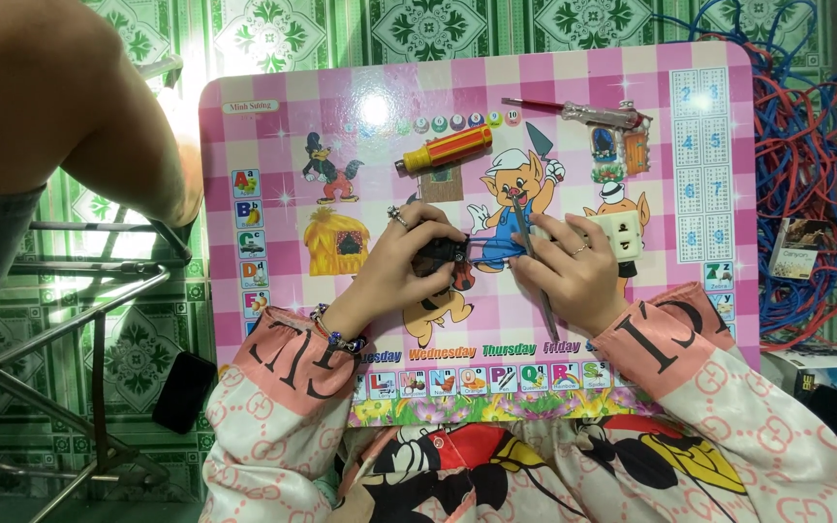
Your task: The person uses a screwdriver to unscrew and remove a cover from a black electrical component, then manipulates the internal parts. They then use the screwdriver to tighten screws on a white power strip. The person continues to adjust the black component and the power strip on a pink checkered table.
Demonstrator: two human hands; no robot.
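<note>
My left hand [401,260] grips a small black plug-like part [435,254] with blue wires [492,250] running out of it to the right. My right hand [573,266] holds a thin grey tool [536,266], its tip pointing up toward the wires. A white socket block [622,240] sits just right of my right hand, touching its fingers. Both hands rest over the middle of a pink checked lap table [273,165] printed with cartoon pigs.
An orange-and-yellow handled screwdriver [445,148] and a clear-handled screwdriver [588,112] lie on the table's far half. A tangle of red and blue cables [811,165] lies to the right. Another person's leg [60,107] and a metal frame [79,320] are at left.
</note>
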